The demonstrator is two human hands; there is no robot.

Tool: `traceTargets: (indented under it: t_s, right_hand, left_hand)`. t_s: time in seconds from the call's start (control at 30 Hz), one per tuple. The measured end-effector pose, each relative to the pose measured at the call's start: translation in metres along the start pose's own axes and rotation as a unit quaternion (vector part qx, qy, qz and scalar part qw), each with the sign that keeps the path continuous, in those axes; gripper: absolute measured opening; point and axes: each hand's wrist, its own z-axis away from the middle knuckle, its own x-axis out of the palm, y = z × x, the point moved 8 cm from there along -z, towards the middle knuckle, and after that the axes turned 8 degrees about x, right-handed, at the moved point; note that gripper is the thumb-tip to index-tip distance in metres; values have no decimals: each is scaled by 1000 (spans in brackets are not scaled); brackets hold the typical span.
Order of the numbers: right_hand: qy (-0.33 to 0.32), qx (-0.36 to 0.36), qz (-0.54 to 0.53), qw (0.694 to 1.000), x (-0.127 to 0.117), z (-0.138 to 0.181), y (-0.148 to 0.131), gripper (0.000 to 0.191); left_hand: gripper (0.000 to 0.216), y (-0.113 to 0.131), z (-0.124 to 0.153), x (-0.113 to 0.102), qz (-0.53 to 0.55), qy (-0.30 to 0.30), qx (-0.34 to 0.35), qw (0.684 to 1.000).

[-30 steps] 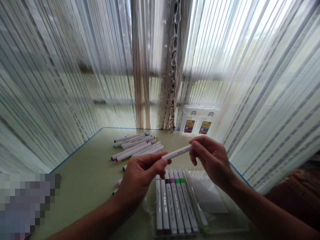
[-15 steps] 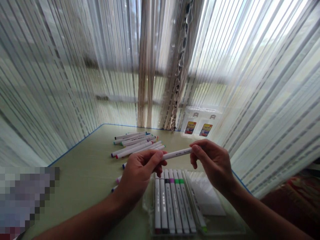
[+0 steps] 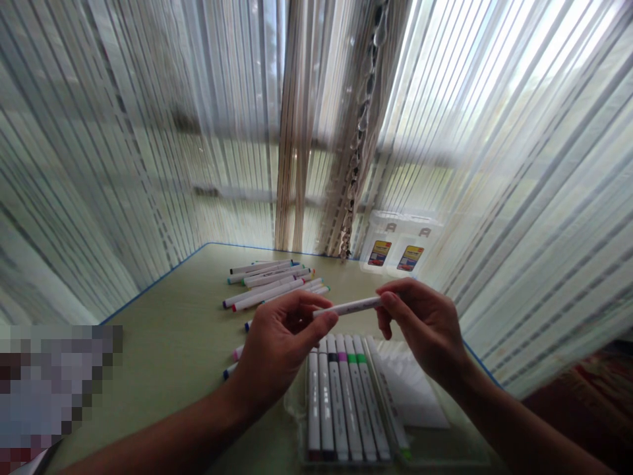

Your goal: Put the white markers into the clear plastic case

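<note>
A white marker pen (image 3: 357, 306) is held nearly level between my two hands, above the table. At its left end, my left hand (image 3: 284, 333) has thumb and forefinger on either side of the barrel, the other fingers loosely curled. My right hand (image 3: 422, 320) pinches the other end between thumb and fingertips, which hide that end. Below lies an open clear plastic case (image 3: 469, 455) with a row of white markers (image 3: 341, 402) in it, some banded black, purple and green. Another marker (image 3: 390, 402) with a green end lies slanted along the case's middle.
Several loose markers (image 3: 267, 293) are heaped at the back of the pale green table (image 3: 168, 316), with others partly behind my left wrist. A clear double package (image 3: 395, 244) with labels stands at the back right. String curtains (image 3: 237, 165) hang around the table's edges.
My left thumb and forefinger have shifted on the marker's left end, and that end now shows between them. The right hand keeps its pinch. The view has moved slightly.
</note>
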Motion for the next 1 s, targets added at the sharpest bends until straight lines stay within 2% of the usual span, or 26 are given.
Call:
traceTargets:
  t_s: [0.13,0.33,0.63,1.0]
  right_hand:
    - [-10,3,-35,999,-1,-1,2,6]
    - [-12,1,-36,999,-2,-2,2,6]
    - [-18,-16,5,1000,0,2,-2,5]
    - [6,16,19,1000,-1,-1,2,10]
  left_hand:
    - [16,5,0,4,49,-5,-5,999]
    - [25,1,4,5,93,-9,-11,996]
    - [16,3,0,3,34,-13,-18,999]
    - [24,-4,-2,4,22,-20,-22,999]
